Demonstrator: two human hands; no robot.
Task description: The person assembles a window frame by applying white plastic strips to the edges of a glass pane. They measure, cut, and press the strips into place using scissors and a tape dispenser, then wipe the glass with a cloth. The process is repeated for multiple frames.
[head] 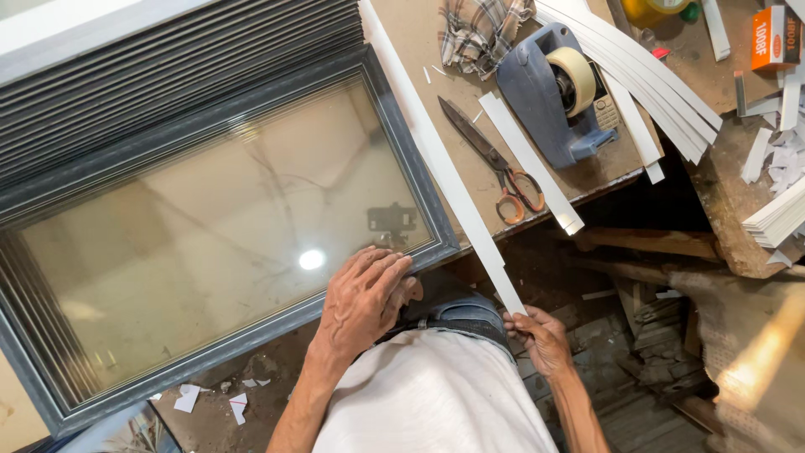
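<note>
My right hand [541,337] pinches the near end of the long white strip [444,168], which runs up and away left along the frame's [411,151] right edge, while my left hand [365,298] lies flat, seemingly empty, on the frame's near corner.
</note>
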